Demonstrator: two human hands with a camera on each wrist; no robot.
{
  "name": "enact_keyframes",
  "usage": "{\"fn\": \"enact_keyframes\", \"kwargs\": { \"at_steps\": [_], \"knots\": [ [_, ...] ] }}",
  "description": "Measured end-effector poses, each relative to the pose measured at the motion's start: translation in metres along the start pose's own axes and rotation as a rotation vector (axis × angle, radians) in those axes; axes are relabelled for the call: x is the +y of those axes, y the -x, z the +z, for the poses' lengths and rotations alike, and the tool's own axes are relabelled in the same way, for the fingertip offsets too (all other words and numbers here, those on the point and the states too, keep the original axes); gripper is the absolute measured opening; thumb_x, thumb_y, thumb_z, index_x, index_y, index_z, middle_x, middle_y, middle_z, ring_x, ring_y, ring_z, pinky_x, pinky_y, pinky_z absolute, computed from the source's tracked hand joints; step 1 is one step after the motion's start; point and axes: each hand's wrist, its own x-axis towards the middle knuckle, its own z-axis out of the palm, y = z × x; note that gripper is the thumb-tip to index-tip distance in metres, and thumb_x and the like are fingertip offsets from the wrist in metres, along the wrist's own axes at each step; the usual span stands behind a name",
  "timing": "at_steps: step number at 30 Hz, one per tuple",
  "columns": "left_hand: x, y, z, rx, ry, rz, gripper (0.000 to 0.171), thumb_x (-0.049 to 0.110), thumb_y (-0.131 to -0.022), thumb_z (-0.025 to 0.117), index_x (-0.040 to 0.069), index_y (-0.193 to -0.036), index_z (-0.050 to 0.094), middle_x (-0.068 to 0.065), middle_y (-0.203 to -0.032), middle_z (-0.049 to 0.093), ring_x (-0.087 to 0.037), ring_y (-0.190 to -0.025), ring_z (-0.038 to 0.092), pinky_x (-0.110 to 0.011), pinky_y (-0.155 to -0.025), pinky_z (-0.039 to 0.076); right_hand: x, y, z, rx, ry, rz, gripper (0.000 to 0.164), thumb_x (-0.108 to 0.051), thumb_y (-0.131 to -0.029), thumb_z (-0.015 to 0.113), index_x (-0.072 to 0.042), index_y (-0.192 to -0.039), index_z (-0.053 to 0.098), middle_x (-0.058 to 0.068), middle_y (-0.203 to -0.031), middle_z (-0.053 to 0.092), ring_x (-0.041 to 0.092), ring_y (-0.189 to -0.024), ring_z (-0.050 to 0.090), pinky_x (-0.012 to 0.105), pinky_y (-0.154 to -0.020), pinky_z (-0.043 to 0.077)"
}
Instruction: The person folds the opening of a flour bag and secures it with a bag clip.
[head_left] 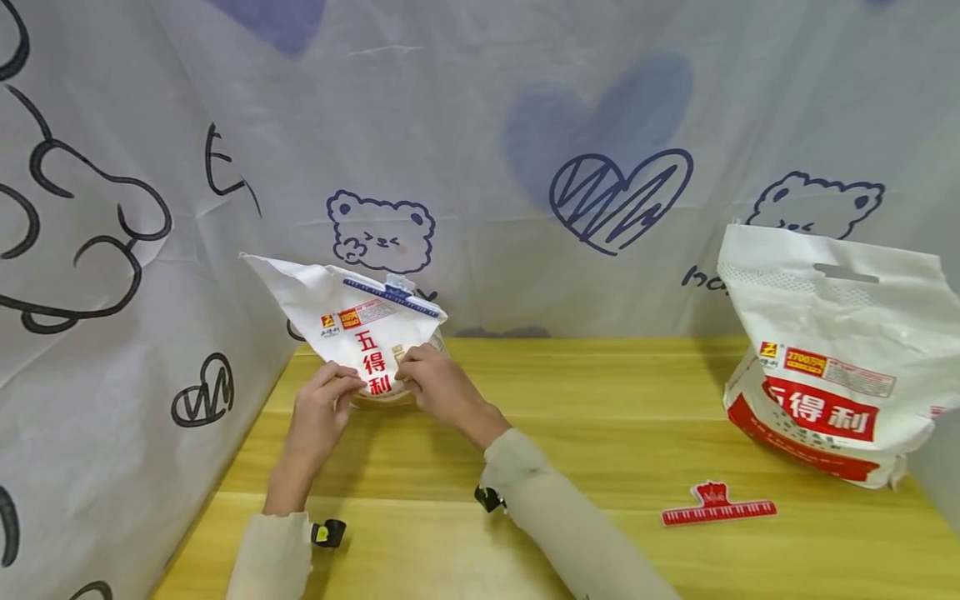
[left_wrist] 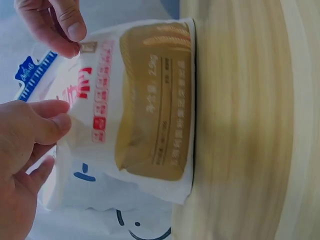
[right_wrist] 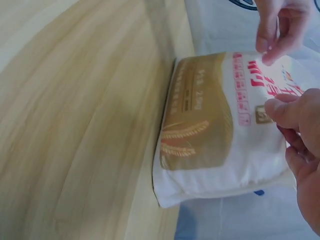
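Note:
A white flour bag (head_left: pixel 348 333) with red characters stands at the back left, its lower front tan with printed wheat ears (right_wrist: pixel 185 131). A blue piano-key clip (head_left: pixel 392 297) lies across its upper part, and one top corner sticks out to the left. My left hand (head_left: pixel 318 412) pinches the front of the bag between thumb and fingers, at the left of the red characters. On their right side, my right hand (head_left: pixel 438 383) pinches the bag beside a small tan square (left_wrist: pixel 88 47). In the left wrist view both hands' fingertips are right at the bag's surface.
A second white and red flour bag (head_left: pixel 832 367) with a handle slot stands at the right. In front of it, a red piano-key clip (head_left: pixel 717 506) lies on the wooden table (head_left: pixel 570 467). Printed cloth (head_left: pixel 480 167) hangs behind and along the left side.

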Motion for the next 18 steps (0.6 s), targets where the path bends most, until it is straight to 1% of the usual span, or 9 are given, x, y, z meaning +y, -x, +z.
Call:
{"fn": "enact_keyframes", "kwargs": {
  "at_steps": [3,7,10,13,18],
  "knots": [
    [0.006,-0.001,-0.001,-0.016,0.003,-0.005,0.025,-0.024,-0.076,0.076,-0.002,-0.088,0.076,-0.01,-0.097,0.067,-0.027,-0.095,0.066,-0.025,-0.087,0.053,0.004,0.007,-0.006,0.066,-0.058,-0.022,0.014,0.001,-0.092,0.073,-0.006,-0.102,0.078,0.003,-0.106,0.07,0.018,-0.101,0.064,0.025,-0.092,0.053],
    [0.018,-0.005,0.0,-0.029,0.016,-0.017,0.027,-0.021,-0.076,0.077,-0.001,-0.094,0.076,-0.01,-0.1,0.069,-0.029,-0.098,0.067,-0.035,-0.088,0.055,0.008,0.021,-0.015,0.127,-0.115,-0.005,0.014,0.002,-0.09,0.074,-0.004,-0.103,0.077,0.003,-0.106,0.07,0.018,-0.098,0.067,0.029,-0.089,0.055],
    [0.027,-0.01,0.003,-0.031,0.036,-0.021,0.029,-0.02,-0.077,0.078,0.0,-0.097,0.076,-0.01,-0.104,0.07,-0.03,-0.1,0.067,-0.04,-0.088,0.055,0.012,0.032,-0.023,0.145,-0.148,0.02,0.015,0.0,-0.09,0.077,-0.004,-0.104,0.076,0.004,-0.108,0.07,0.019,-0.099,0.067,0.031,-0.089,0.056],
    [0.035,-0.013,0.006,-0.038,0.049,-0.019,0.029,-0.02,-0.076,0.078,0.0,-0.096,0.076,-0.01,-0.106,0.07,-0.03,-0.102,0.066,-0.041,-0.088,0.054,0.014,0.043,-0.032,0.158,-0.174,0.028,0.017,-0.001,-0.09,0.077,-0.004,-0.106,0.076,0.005,-0.108,0.07,0.021,-0.097,0.067,0.032,-0.086,0.056],
    [0.05,-0.016,0.015,-0.065,0.079,0.002,0.027,-0.017,-0.075,0.081,0.0,-0.095,0.077,-0.01,-0.105,0.07,-0.029,-0.102,0.066,-0.041,-0.088,0.055,0.018,0.062,-0.05,0.185,-0.167,0.03,0.018,-0.001,-0.089,0.078,-0.005,-0.107,0.076,0.005,-0.108,0.069,0.021,-0.095,0.068,0.032,-0.083,0.057]
  ]
}}
